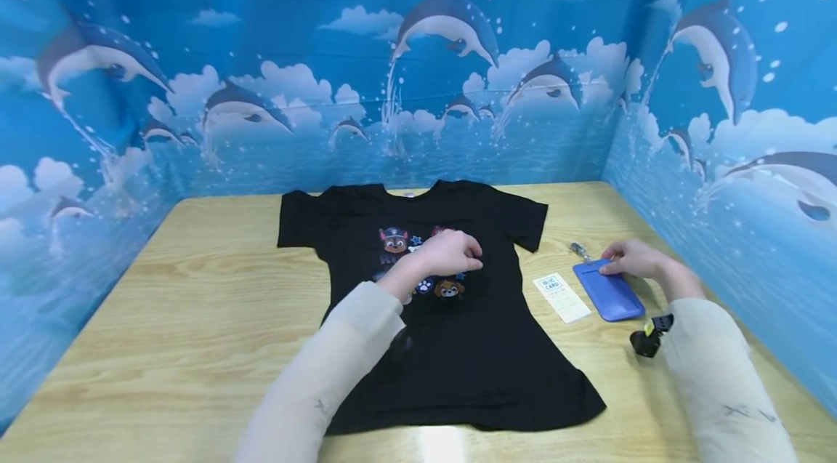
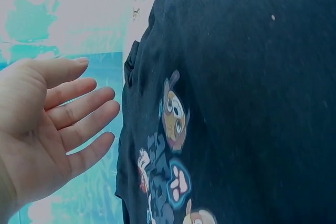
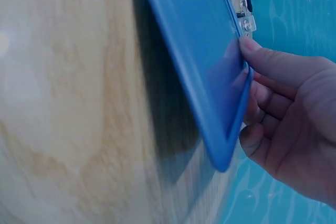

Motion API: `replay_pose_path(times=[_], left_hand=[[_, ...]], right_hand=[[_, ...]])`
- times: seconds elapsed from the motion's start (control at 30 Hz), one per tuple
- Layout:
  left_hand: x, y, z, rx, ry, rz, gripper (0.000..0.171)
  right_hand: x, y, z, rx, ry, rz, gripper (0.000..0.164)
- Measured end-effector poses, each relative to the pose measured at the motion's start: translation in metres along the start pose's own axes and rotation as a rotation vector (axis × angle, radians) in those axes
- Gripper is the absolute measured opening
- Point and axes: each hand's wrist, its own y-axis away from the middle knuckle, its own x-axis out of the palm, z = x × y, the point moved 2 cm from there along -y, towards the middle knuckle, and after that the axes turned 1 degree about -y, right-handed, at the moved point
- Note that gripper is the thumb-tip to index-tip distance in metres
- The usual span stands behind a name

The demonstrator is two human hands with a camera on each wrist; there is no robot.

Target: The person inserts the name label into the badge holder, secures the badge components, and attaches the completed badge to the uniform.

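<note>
My right hand (image 1: 637, 259) pinches the top edge of a blue card holder (image 1: 609, 291), thumb on its face and fingers behind. In the right wrist view the holder (image 3: 194, 51) tilts up, casting a shadow on the wood, and its metal clip (image 3: 245, 19) shows at the top. A white printed card (image 1: 562, 297) lies just left of the holder. My left hand (image 1: 447, 255) hovers above the printed chest of a black T-shirt (image 1: 451, 354). Its fingers are loosely bent and hold nothing, as the left hand (image 2: 63, 114) in the left wrist view shows.
The T-shirt lies spread face up on a wooden table (image 1: 196, 317), neck toward the back. A blue dolphin-print curtain (image 1: 314, 56) stands behind and at both sides. A small black device (image 1: 647, 341) hangs by my right wrist.
</note>
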Motion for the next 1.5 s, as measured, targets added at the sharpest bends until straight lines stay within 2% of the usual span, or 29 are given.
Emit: replay_pose_path(times=[0.27,0.47,0.67,1.03,1.3,1.5], left_hand=[[0.005,-0.013,-0.007,-0.002,0.001,-0.032,0.03],[0.01,-0.022,-0.011,0.0,-0.006,-0.034,0.029],[0.012,-0.027,-0.016,-0.002,-0.011,-0.045,0.03],[0.012,-0.034,-0.022,-0.026,0.032,-0.085,0.031],[0.014,-0.042,-0.028,-0.024,0.06,-0.125,0.027],[0.014,-0.044,-0.034,-0.041,0.075,-0.173,0.031]], right_hand=[[0.0,0.003,-0.001,-0.016,-0.12,-0.045,0.034],[-0.003,0.008,-0.003,-0.009,-0.221,-0.03,0.037],[-0.006,0.014,-0.005,0.011,-0.309,-0.029,0.047],[-0.018,0.014,0.005,0.003,-0.322,-0.091,0.051],[-0.024,0.014,0.029,-0.036,-0.271,-0.117,0.049],[-0.025,0.011,0.049,-0.073,-0.257,-0.12,0.046]])
